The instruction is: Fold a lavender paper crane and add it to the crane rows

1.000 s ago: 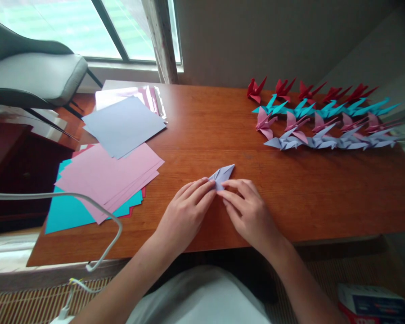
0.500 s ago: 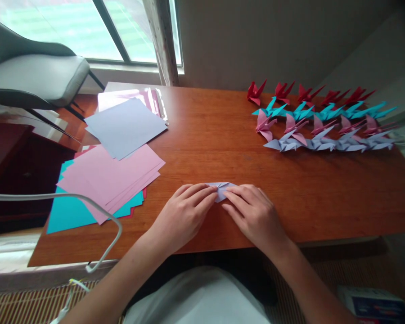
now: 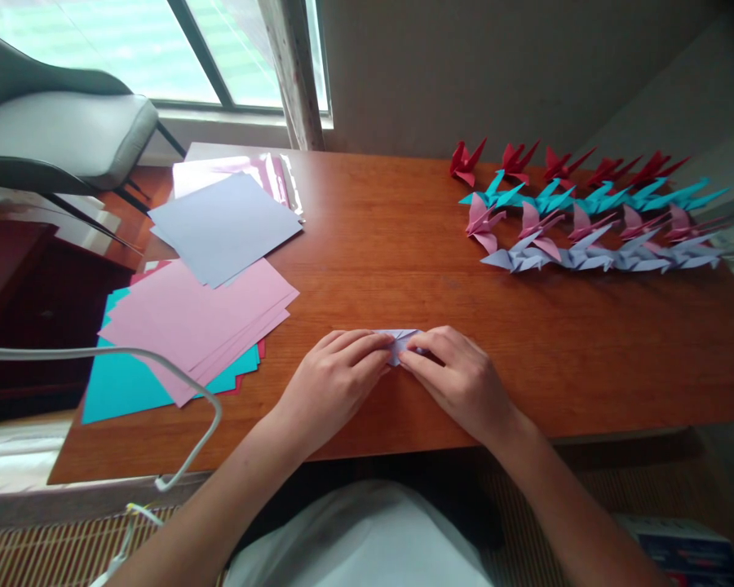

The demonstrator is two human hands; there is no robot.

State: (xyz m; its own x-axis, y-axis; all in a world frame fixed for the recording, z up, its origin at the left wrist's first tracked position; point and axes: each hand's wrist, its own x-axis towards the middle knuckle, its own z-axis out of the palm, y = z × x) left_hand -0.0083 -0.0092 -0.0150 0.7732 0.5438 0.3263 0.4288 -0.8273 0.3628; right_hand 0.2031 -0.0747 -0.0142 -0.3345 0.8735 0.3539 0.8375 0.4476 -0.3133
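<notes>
"What are your hands on?"

"A small folded lavender paper (image 3: 399, 349), low over the wooden table (image 3: 367, 285), to the right of the pink sheets (image 3: 201, 318) and well apart from them. I can't tell whether it touches the wood."

"And your left hand?"

"My left hand (image 3: 327, 387) is closed on the end of the fold that faces the pink sheets. Its fingers lie together on top, the thumb alongside."

"The right?"

"My right hand (image 3: 465, 379) has the other end, the one farther from the pink sheets, pinched between thumb and forefinger. Only the middle of the fold shows between my two hands, with slanting creases on it."

"What's around the pink sheets?"

"Turquoise sheets (image 3: 122, 383) stick out from under them, with a red edge (image 3: 262, 349) at their right. Lavender sheets (image 3: 226, 224) overlap their far side, and beyond those lies a shiny packet (image 3: 281, 183). A white cable (image 3: 211, 424) crosses my view of their near side."

"And the birds?"

"Far to the right of the pink sheets, and farther from me, stand four rows of folded birds: red birds (image 3: 563, 167) at the back, then turquoise birds (image 3: 603, 198), pink birds (image 3: 482, 228), and lavender birds (image 3: 529, 257) in front."
</notes>
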